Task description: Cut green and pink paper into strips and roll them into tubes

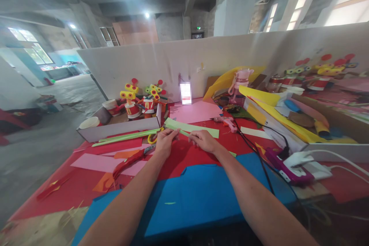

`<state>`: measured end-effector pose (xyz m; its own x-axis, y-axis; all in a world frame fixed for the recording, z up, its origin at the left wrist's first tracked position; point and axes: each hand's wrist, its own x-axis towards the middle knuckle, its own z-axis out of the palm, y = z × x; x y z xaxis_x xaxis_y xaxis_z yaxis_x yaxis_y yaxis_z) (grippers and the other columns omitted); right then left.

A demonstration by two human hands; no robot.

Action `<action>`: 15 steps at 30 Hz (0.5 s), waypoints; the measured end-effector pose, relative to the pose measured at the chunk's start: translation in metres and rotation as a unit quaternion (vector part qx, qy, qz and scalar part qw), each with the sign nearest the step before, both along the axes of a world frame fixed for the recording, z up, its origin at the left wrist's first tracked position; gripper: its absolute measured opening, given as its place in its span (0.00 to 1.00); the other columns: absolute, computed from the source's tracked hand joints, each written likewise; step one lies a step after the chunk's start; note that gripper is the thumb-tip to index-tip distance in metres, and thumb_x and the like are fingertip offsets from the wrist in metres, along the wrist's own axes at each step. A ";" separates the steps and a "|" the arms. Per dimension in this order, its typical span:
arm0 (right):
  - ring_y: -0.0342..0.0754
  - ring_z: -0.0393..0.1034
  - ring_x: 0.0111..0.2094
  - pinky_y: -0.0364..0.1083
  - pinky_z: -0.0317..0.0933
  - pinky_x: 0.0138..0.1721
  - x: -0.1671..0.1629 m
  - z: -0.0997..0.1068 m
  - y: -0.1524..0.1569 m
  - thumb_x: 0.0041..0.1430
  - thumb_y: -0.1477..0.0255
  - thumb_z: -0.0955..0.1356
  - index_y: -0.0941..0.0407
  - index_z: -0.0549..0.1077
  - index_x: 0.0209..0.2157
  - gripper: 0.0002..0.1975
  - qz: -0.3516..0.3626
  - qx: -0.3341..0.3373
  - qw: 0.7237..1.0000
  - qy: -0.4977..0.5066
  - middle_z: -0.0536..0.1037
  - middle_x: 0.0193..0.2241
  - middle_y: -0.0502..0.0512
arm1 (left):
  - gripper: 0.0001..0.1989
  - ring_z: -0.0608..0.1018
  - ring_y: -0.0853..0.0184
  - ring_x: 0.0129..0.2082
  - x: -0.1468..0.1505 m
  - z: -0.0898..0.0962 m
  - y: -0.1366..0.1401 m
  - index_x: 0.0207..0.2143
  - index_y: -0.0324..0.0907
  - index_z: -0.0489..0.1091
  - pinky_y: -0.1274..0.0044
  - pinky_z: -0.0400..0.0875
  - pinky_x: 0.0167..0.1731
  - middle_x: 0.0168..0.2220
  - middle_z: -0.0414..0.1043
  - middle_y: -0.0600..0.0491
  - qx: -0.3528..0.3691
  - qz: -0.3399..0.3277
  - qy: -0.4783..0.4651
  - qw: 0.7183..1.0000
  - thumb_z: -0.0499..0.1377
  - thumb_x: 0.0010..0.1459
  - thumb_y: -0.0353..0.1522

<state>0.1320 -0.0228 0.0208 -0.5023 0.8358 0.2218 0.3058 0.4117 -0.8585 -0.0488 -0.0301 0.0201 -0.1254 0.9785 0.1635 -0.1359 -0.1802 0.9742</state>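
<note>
On the left side of the red-covered bench [34, 203], bundled thin bright-green paper strips [121, 137] lie together, apparently kept within your reach. A yellow looped handle [149, 138], likely of scissors, sits just beside your left hand [166, 141]. That hand pinches a narrow light-green paper strip [183, 133]; your right hand [203, 140] pinches it too, presumably to keep it straight. The strip lies between both hands. Farther right rests a pink glue gun [228, 123].
</note>
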 end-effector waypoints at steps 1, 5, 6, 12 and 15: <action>0.40 0.64 0.19 0.39 0.55 0.22 0.000 0.000 0.000 0.63 0.64 0.61 0.57 0.70 0.26 0.16 0.001 -0.007 1.000 -0.002 0.69 0.19 0.47 | 0.17 0.67 0.75 0.18 -0.001 0.000 0.000 0.17 0.38 0.70 0.81 0.60 0.22 0.16 0.68 0.56 -0.004 -0.004 -0.004 1.000 0.70 0.39 0.41; 0.39 0.62 0.18 0.38 0.54 0.22 -0.001 -0.002 0.000 0.63 0.62 0.61 0.57 0.70 0.24 0.18 -0.001 0.001 1.000 -0.012 0.69 0.19 0.47 | 0.18 0.65 0.75 0.17 0.003 -0.003 -0.002 0.15 0.36 0.70 0.81 0.57 0.20 0.15 0.68 0.55 -0.043 -0.048 0.044 0.997 0.70 0.39 0.41; 0.39 0.62 0.18 0.38 0.54 0.21 -0.001 -0.002 0.001 0.63 0.61 0.61 0.57 0.70 0.24 0.18 -0.002 0.001 1.000 -0.012 0.69 0.19 0.47 | 0.18 0.65 0.75 0.17 0.004 -0.004 -0.001 0.15 0.36 0.70 0.81 0.56 0.20 0.15 0.68 0.54 -0.045 -0.049 0.056 0.996 0.70 0.39 0.41; 0.40 0.65 0.20 0.37 0.55 0.21 0.004 -0.001 0.002 0.62 0.65 0.60 0.57 0.71 0.26 0.15 -0.002 -0.001 1.000 -0.025 0.70 0.19 0.48 | 0.15 0.68 0.75 0.17 -0.009 0.001 0.005 0.18 0.36 0.73 0.81 0.60 0.20 0.15 0.69 0.54 -0.015 0.003 0.001 1.000 0.71 0.37 0.39; 0.40 0.65 0.20 0.37 0.55 0.22 0.010 0.000 0.006 0.61 0.69 0.60 0.58 0.72 0.26 0.14 -0.018 0.005 0.998 -0.059 0.71 0.20 0.49 | 0.15 0.67 0.75 0.16 -0.024 0.007 0.009 0.18 0.37 0.72 0.82 0.59 0.18 0.15 0.68 0.54 -0.018 0.036 -0.031 0.999 0.71 0.37 0.38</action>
<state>0.1424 -0.0167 0.0207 -0.4955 0.8516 0.1709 0.4188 0.4066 -0.8120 -0.0727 -0.0213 0.0266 -0.2047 0.9717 0.1176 -0.1844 -0.1563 0.9704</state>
